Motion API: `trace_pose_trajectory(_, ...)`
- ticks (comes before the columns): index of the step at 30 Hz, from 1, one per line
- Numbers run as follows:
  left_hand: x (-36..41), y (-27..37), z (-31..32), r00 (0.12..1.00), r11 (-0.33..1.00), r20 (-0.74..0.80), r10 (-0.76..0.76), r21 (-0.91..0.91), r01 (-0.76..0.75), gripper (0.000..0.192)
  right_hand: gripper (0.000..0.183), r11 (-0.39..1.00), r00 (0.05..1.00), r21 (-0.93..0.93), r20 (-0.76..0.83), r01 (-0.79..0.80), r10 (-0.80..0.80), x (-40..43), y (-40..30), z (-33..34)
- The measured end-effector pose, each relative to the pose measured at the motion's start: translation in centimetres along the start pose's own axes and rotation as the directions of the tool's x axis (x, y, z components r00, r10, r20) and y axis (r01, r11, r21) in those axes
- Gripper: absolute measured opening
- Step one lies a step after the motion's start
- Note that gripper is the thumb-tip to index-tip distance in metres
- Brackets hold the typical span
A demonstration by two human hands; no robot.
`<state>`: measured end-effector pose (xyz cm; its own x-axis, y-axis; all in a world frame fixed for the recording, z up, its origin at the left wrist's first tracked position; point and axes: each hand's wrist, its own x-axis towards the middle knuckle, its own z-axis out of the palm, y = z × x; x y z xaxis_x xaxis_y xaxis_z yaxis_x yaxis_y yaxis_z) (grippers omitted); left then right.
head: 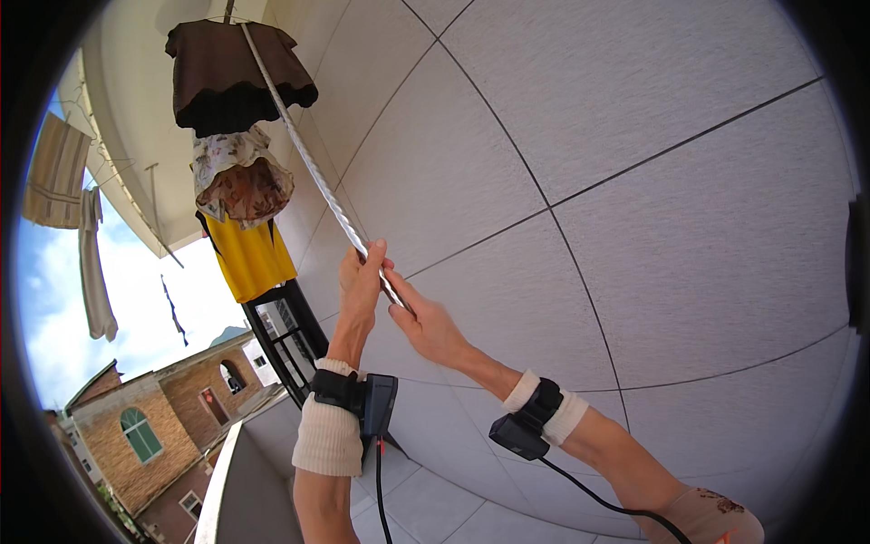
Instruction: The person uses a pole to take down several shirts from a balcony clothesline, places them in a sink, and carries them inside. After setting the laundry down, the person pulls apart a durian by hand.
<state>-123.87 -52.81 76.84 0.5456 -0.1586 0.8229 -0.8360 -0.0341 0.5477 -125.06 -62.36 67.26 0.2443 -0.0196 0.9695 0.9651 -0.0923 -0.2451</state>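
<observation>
Both of my hands grip a long, spiral-patterned metal pole (318, 175) that slants up and to the left. My left hand (360, 282) closes around it higher up, with the thumb along the shaft. Just below, my right hand (429, 326) holds the pole close to its lower end. The pole's far end reaches the collar of a dark brown top (228, 71) with a black hem, on a hanger. Whether the tip hooks the hanger cannot be made out. Below that top in the picture hang a floral garment (238, 180) and a yellow garment (253, 258).
A grey tiled wall (612, 272) rises close on the right. To the left runs a balcony parapet (221, 483), with brick buildings (173, 408) beyond. A striped cloth (56, 173) and pale trousers (94, 265) hang outside. A black metal frame (289, 336) stands ahead. Cables trail from my wrist devices (380, 404).
</observation>
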Motion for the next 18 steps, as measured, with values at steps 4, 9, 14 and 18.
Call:
trace_pose_trajectory(4,-0.5,0.4,0.2,1.000,1.000,-0.011,-0.011,0.029,0.011,0.028,0.053,0.961,0.952,-0.063,-0.133,0.270,-0.276,0.8,1.3,0.5)
trace_pose_trajectory(9,-0.8,-0.8,-0.2,1.000,0.999,0.025,0.014,0.029,-0.015,0.023,0.052,0.997,0.997,-0.040,-0.047,0.061,-0.063,1.0,2.1,0.2)
trace_pose_trajectory(14,0.4,-0.7,0.0,0.999,0.999,0.046,0.028,0.026,-0.029,0.022,0.049,0.998,0.997,0.010,-0.055,0.059,-0.059,3.8,2.4,-0.4)
trace_pose_trajectory(18,0.9,-0.7,0.0,0.999,0.999,0.038,0.032,0.036,-0.033,0.018,0.047,0.989,0.990,0.049,-0.050,0.137,-0.135,5.0,2.9,-0.4)
